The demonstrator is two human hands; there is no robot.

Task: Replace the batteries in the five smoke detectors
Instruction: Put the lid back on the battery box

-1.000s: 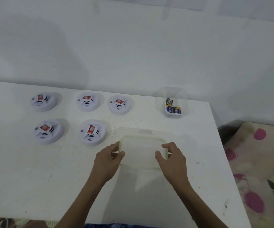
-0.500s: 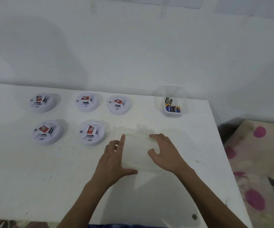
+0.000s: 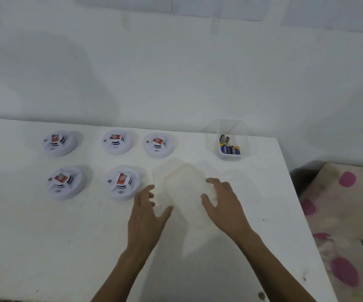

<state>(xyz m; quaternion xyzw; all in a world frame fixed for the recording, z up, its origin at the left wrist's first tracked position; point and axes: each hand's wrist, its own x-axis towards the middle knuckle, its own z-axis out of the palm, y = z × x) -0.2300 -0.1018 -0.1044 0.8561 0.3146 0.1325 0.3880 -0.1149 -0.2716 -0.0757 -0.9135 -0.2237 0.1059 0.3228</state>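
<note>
Between the two hands sits a pale plastic container [image 3: 184, 186], smeared by motion. The left hand [image 3: 146, 211] lies flat and released along its left edge, fingers straight and spread, thumb reaching toward the near corner. The right hand [image 3: 225, 207] curves round the right edge with bent fingers and the thumb apart. The blur hides the contact, so I cannot tell whether it is grasping the rim or only cupping it.

Judging from this, the step is placing the container as a working tray before any detector is opened. It is best set flat on the table [image 3: 45, 247] and let go with both hands at once. It also needs room on the left, because the nearest smoke detector [image 3: 123, 182] is just outside the left fingertips.

A second detector [image 3: 66, 182] lies further out on that side. Three more detectors [image 3: 117, 141] stand in a row beyond the fingertips, all closed. Beyond the right hand, well apart from it, a clear tub [image 3: 244, 147] holds batteries [image 3: 228, 147].

Much here is uncertain — whether the container is a box or a lid, and whether it is lifted or resting. The red labels on the detectors cannot be read, the batteries overlap too much to count, and both forearms are cut off at the frame's bottom edge.
</note>
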